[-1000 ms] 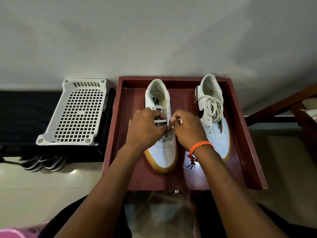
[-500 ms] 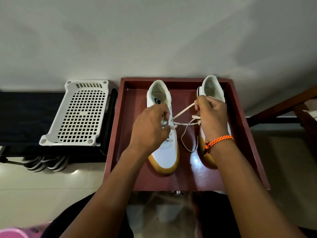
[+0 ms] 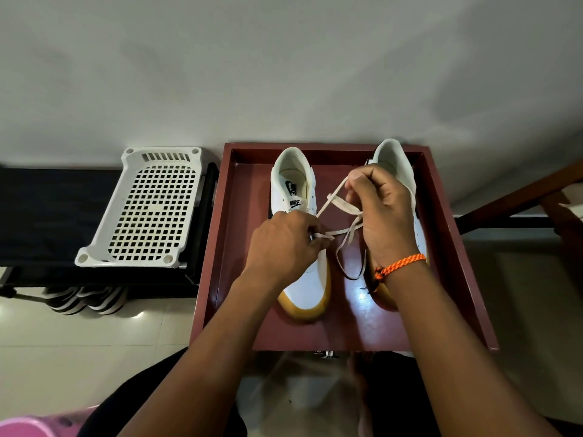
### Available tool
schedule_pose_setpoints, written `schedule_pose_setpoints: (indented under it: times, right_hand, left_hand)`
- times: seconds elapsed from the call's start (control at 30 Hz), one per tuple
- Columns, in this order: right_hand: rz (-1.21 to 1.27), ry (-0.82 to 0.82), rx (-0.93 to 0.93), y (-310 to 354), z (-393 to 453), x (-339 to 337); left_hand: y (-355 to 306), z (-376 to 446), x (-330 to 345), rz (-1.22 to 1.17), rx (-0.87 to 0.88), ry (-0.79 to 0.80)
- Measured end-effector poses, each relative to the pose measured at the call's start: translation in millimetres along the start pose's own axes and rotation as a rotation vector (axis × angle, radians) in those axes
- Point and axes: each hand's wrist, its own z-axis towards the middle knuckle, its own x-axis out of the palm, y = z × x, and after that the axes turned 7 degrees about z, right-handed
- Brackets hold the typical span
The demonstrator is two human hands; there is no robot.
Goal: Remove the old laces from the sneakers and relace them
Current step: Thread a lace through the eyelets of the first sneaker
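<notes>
Two white sneakers with tan soles stand side by side in a dark red tray point(image 3: 454, 247). My left hand point(image 3: 284, 244) rests on the middle of the left sneaker point(image 3: 312, 279) and pinches the white lace point(image 3: 334, 203) at its eyelets. My right hand point(image 3: 381, 216) is raised over the right sneaker point(image 3: 394, 162) and pinches the same lace, drawn taut up and to the right. A slack loop of lace hangs between the two shoes. The right sneaker's own lacing is hidden behind my right hand.
A white perforated plastic rack point(image 3: 151, 209) lies on a black stand point(image 3: 47, 216) left of the tray. Striped shoes point(image 3: 82, 299) sit under that stand on the tiled floor. A wooden frame point(image 3: 536, 190) stands at the right. A pink object point(image 3: 28, 427) shows at bottom left.
My right hand has moved up and to the right from the left sneaker, drawing a length of lace out. My left hand stays on the left sneaker's eyelets.
</notes>
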Motion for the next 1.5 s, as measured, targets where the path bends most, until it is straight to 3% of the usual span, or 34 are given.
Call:
schedule_pose_setpoints:
  times: [0.1, 0.17, 0.23, 0.3, 0.4, 0.5, 0.6, 0.8, 1.0, 1.13, 1.2, 1.33, 1.5]
  right_hand:
    - [0.025, -0.096, 0.086, -6, 3, -3]
    - [-0.199, -0.082, 0.159, -14, 5, -8]
    - [-0.426, -0.084, 0.215, -22, 3, -13]
    - [-0.561, -0.078, 0.094, -18, -1, -10]
    - [-0.441, 0.025, -0.109, -11, -7, 2]
    - [-0.258, 0.226, -0.015, -9, -15, 17]
    - [-0.25, 0.39, 0.075, -16, -24, 26]
    - [-0.171, 0.483, 0.178, -16, -19, 17]
    - [-0.692, 0.773, 0.303, -15, -8, -24]
    - [-0.355, 0.422, 0.104, -9, -12, -2]
    - [-0.237, 0.325, 0.026, -6, -16, 17]
    - [-0.174, 0.37, 0.025, -7, -29, 39]
    - [-0.213, 0.367, 0.043, -6, -20, 25]
  left_hand:
    - [0, 0, 0, -0.029, 0.001, 0.023]
    - [4, 2, -2, -0.15, 0.018, 0.08]
    - [9, 6, -10, -0.448, 0.019, 0.081]
    - [10, 9, -23, -0.743, -0.028, -0.059]
    - [13, 12, -39, -1.035, -0.123, -0.227]
    - [21, 10, -44, -1.179, -0.172, -0.238]
    - [28, 8, -47, -1.218, -0.216, -0.251]
    - [42, 12, -54, -1.378, -0.338, -0.333]
    - [49, 12, -60, -1.421, -0.383, -0.352]
    - [42, 11, -57, -1.358, -0.336, -0.218]
    - [37, 10, -55, -1.304, -0.29, -0.137]
    - [27, 6, -50, -1.235, -0.229, 0.019]
    - [26, 5, -51, -1.207, -0.239, 0.025]
